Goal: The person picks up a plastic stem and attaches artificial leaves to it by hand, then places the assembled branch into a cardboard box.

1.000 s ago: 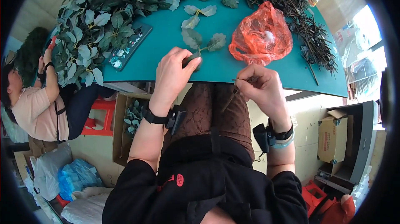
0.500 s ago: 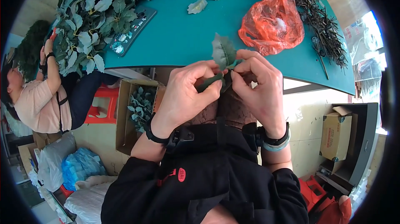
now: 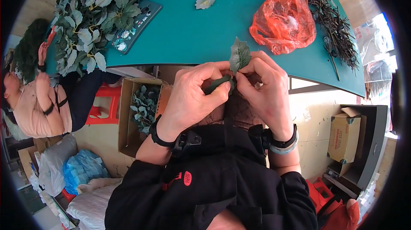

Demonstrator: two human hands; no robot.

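Over my lap, just off the table's front edge, both hands meet at a sprig of artificial leaves [image 3: 240, 54]. My left hand [image 3: 192, 93] is closed, thumb and fingers pinching a dark green leaf and the base of the sprig. Close beside it, my right hand [image 3: 267, 91] pinches at the same joint from the right. One pale green toothed leaf stands up between the hands. The fingertips partly hide the joint where the leaves meet.
On the green table [image 3: 188, 28] lie a leafy heap [image 3: 94, 16], a phone [image 3: 139, 26], a loose three-leaf sprig [image 3: 206, 1], a red plastic bag [image 3: 282, 24] and dark stems [image 3: 338, 37]. Below left stands a cardboard box [image 3: 127, 118] of leaves. A co-worker [image 3: 45, 106] sits at the left.
The upright leaf has shifted right and turned between my fingers, while my hands stay nearly in place. At the left, the co-worker's arms have moved apart.
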